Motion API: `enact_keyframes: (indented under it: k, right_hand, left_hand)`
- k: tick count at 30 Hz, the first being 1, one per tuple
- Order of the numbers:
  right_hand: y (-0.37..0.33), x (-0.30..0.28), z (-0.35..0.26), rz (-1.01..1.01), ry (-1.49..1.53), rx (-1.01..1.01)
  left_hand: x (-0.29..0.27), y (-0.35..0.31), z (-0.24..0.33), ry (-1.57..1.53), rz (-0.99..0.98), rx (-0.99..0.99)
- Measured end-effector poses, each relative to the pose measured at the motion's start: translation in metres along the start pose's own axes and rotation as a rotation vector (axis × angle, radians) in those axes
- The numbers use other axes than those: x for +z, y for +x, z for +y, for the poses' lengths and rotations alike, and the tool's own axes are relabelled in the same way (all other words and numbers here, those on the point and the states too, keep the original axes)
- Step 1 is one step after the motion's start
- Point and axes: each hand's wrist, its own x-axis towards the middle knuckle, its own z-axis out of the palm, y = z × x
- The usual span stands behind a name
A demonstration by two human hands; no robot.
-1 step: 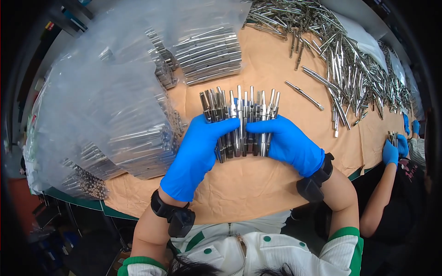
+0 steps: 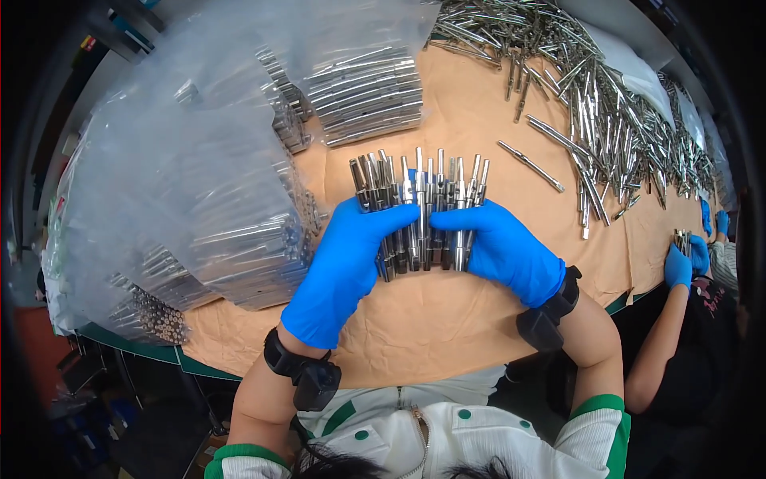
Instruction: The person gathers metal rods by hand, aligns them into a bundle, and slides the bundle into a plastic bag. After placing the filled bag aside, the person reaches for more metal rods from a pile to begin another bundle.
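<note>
Both of my hands wear blue gloves and share a fanned row of shiny metal rods [image 2: 421, 191] above the middle of the table. My left hand [image 2: 341, 254] is closed around the left end of the row, its thumb lying across the front. From the other side my right hand [image 2: 511, 254] grips the right end, its thumb pointing inward. The thumb tips nearly meet at the centre. Most rods stand roughly upright, narrower stems at the top, spreading slightly outward. My other fingers are mostly hidden behind them.
Clear plastic bags [image 2: 199, 152] of stacked rods cover the left side. A loose heap of rods [image 2: 586, 104] fills the far right, with a single rod [image 2: 531, 166] lying apart. Brown paper [image 2: 415, 335] covers the table. A co-worker's gloved hand [image 2: 678, 266] holds rods at the right edge.
</note>
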Motion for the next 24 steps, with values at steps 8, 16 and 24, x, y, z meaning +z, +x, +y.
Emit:
enact_keyframes:
  k: [8, 16, 24]
  right_hand:
    - [-0.006, 0.003, -0.002, 0.026, -0.054, -0.004]
    - [-0.007, 0.008, 0.0, 0.032, -0.084, 0.014]
    - [-0.009, 0.01, -0.006, 0.093, -0.03, 0.058]
  left_hand:
    - [0.002, -0.001, 0.001, 0.151, 0.0, 0.035]
    - [0.002, -0.001, -0.006, 0.031, -0.008, -0.008]
    - [-0.001, 0.0, -0.001, -0.087, -0.037, -0.155]
